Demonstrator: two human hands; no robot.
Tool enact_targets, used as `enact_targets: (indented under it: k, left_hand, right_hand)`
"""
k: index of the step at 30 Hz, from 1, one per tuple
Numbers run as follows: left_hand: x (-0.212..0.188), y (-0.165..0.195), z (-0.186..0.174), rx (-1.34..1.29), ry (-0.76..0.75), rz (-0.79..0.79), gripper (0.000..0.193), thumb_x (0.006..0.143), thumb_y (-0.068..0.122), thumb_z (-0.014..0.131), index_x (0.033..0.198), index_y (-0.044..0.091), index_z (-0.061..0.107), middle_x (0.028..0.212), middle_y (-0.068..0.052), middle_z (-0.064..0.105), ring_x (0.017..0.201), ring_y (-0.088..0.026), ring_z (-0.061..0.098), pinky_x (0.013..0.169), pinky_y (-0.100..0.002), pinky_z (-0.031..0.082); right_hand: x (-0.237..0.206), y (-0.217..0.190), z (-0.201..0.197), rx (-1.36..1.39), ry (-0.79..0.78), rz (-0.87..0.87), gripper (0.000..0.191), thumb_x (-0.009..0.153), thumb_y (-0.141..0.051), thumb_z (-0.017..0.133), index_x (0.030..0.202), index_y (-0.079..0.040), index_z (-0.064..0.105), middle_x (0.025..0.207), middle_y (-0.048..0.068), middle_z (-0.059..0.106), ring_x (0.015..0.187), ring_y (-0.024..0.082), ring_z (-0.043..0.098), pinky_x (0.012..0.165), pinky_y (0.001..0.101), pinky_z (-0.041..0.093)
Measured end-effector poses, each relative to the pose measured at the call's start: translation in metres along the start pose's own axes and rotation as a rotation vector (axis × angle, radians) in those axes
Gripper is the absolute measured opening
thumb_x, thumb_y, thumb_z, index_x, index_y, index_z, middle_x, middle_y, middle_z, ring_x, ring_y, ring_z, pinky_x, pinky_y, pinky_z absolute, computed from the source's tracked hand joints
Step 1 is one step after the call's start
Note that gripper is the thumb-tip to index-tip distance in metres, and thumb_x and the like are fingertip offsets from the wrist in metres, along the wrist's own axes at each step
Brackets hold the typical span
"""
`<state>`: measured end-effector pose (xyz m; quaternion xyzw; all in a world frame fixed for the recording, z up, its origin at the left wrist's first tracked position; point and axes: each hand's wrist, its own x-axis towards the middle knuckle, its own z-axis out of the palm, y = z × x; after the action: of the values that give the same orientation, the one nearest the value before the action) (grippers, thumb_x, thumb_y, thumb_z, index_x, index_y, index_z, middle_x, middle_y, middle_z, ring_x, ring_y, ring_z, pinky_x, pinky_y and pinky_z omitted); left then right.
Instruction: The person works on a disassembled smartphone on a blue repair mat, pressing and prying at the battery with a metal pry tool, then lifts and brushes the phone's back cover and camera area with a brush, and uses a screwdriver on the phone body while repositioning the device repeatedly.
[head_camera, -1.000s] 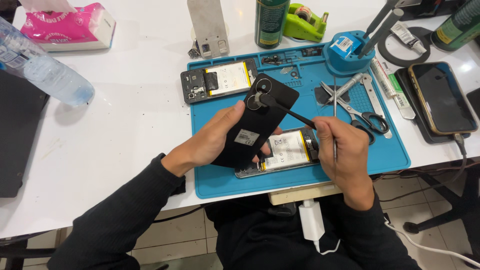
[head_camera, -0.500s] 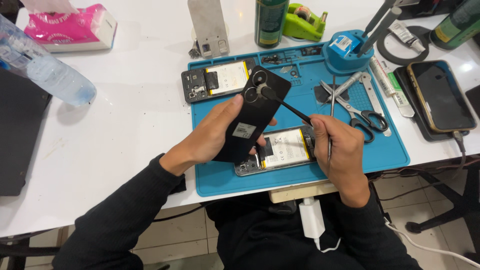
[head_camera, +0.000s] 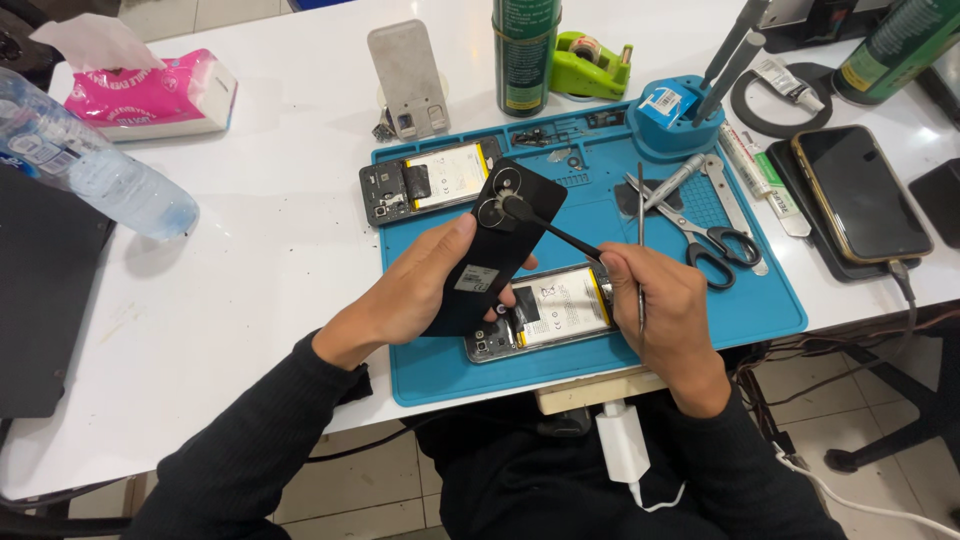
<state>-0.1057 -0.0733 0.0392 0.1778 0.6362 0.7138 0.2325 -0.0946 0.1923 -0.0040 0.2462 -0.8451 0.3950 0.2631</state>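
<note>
Black back cover (head_camera: 495, 250), white rectangular sticker midway.

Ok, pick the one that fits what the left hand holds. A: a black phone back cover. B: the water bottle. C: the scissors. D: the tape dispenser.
A: the left hand grips the black phone back cover above the blue mat, while the right hand touches a thin tool to its camera ring.

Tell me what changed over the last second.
The left hand tilted the black back cover a little more upright and nearer the top of the blue mat. The right hand followed, keeping its thin black tool at the camera rings. Nothing was picked up or let go; both opened phones and the scissors stayed put.
</note>
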Motion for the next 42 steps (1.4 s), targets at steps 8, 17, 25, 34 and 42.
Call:
enact_targets:
  k: [8,17,25,34,42]
  left_hand:
    - [0.001,0.004,0.0,0.03,0.016,-0.029,0.071,0.105,0.057,0.027,0.127,-0.002,0.058,0.11,-0.012,0.071,0.082,-0.013,0.068,0.071,-0.031,0.062]
    - [0.001,0.007,-0.001,-0.01,-0.058,-0.122,0.071,0.107,0.054,0.027,0.129,-0.004,0.06,0.104,-0.015,0.072,0.078,-0.015,0.07,0.065,-0.03,0.063]
    - [0.004,0.005,-0.003,-0.002,-0.071,-0.123,0.069,0.107,0.053,0.026,0.128,-0.005,0.057,0.11,-0.016,0.073,0.079,-0.016,0.072,0.065,-0.031,0.064]
    - [0.005,0.002,-0.005,-0.04,-0.047,-0.136,0.068,0.106,0.053,0.026,0.132,-0.003,0.054,0.113,-0.018,0.072,0.082,-0.017,0.073,0.066,-0.033,0.064]
    - [0.005,-0.003,-0.008,-0.109,-0.024,-0.075,0.071,0.108,0.054,0.023,0.134,-0.003,0.055,0.117,-0.02,0.07,0.086,-0.022,0.074,0.072,-0.037,0.067]
  right_hand:
    - [0.001,0.001,0.001,0.006,-0.001,0.003,0.017,0.104,-0.011,0.064,0.104,0.005,0.071,0.073,0.012,0.066,0.056,0.018,0.06,0.051,0.0307,0.043]
    - [0.004,-0.004,0.001,0.065,-0.011,-0.029,0.016,0.103,-0.01,0.063,0.106,0.005,0.07,0.077,0.012,0.067,0.059,0.019,0.062,0.054,0.0304,0.047]
    - [0.0,-0.003,0.003,-0.027,0.048,0.036,0.013,0.103,-0.009,0.065,0.102,0.003,0.07,0.07,0.01,0.063,0.055,0.018,0.058,0.05,0.0312,0.041]
    - [0.0,0.001,0.003,0.017,0.034,0.039,0.013,0.102,-0.008,0.066,0.103,0.005,0.07,0.073,0.012,0.066,0.056,0.018,0.061,0.05,0.0305,0.044]
    - [0.0,-0.001,0.004,0.049,-0.038,-0.051,0.012,0.1,-0.008,0.067,0.103,0.004,0.07,0.089,0.016,0.073,0.07,0.025,0.07,0.061,0.0321,0.053]
